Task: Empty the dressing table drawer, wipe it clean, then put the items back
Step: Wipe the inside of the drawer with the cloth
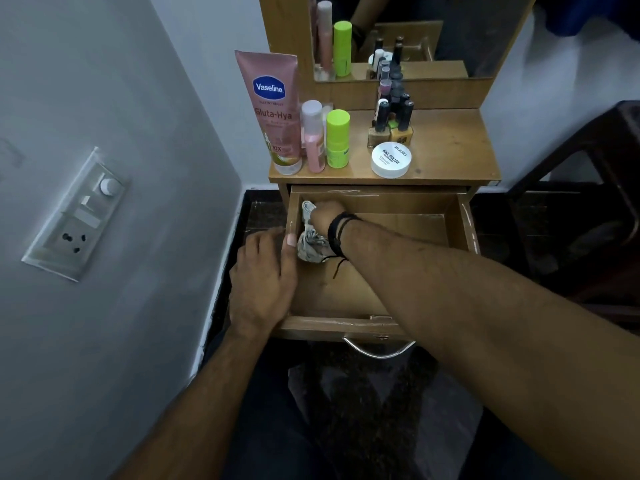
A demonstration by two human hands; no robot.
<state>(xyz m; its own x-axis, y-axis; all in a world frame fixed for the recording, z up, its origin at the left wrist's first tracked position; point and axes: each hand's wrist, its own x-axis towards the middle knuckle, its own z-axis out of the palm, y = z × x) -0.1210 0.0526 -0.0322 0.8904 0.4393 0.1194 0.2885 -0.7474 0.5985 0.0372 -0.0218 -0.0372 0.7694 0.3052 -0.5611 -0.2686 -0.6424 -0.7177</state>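
Observation:
The wooden drawer (464,223) of the dressing table stands pulled out, with nothing loose on its bare floor. My right hand (323,216) reaches across into its far left corner and is shut on a crumpled grey-white cloth (310,245), pressing it against the left wall. My left hand (265,278) grips the drawer's left wall from outside, thumb over the edge. On the table top stand a pink Vaseline tube (272,109), a pink spray bottle (313,136), a lime green bottle (337,138), several nail polish bottles (393,116) and a white nail polish remover jar (391,159).
A mirror (408,32) rises behind the table top. A grey wall with a switch and socket plate (78,216) is close on the left. A dark chair (588,202) stands to the right. The drawer's metal handle (379,349) juts toward me over dark flooring.

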